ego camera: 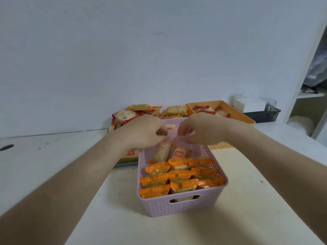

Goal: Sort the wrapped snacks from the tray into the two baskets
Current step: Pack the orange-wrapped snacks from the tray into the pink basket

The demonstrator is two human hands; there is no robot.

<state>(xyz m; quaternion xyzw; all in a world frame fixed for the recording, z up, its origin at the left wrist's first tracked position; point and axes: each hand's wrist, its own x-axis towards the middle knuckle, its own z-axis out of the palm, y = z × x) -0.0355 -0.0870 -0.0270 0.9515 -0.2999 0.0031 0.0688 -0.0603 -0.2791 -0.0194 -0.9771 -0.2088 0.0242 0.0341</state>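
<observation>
The left hand and right hand curl over the pink basket, hiding part of the tray; I cannot tell whether they grip anything. The orange basket stands behind.

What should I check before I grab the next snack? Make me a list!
1. Room in the lilac basket: ok. Orange-wrapped snacks fill the near end, but the far end has gaps.
2. Snacks left on the tray: ok. Piled packs are waiting there.
3. Orange basket ready: ok. It sits behind, holding red-wrapped snacks, with bare wall showing above them.
4. Left hand free: cannot tell. Its fingers are curled and blurred just above a cracker pack.
5. Right hand free: cannot tell. Its fingers are curled over the lilac basket's far rim.
</observation>
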